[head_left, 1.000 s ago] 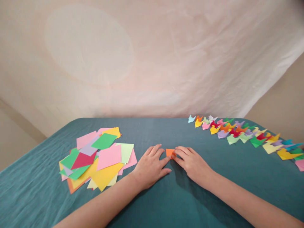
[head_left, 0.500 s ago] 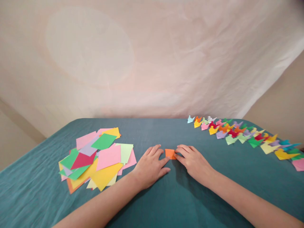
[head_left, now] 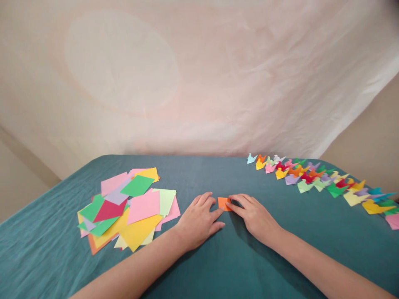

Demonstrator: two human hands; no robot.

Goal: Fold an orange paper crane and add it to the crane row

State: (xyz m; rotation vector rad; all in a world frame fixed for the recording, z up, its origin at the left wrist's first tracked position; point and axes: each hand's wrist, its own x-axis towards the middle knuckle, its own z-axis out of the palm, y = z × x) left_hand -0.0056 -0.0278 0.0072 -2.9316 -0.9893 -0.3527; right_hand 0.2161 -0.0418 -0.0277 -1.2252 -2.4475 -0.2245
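Observation:
A small folded square of orange paper lies on the teal cloth between my two hands. My left hand rests palm down with its fingers apart, and one fingertip touches the paper's lower left part. On the other side, my right hand has its thumb and index finger closed on the paper's right edge. Those fingertips hide a little of that edge.
To the left spreads a loose pile of coloured paper sheets. Rows of small folded paper birds run along the right side of the table. A pale cloth backdrop hangs behind.
The right hand's fingers have shifted slightly on the orange paper's right edge. My left hand keeps nearly the same place. The whole view has moved a little.

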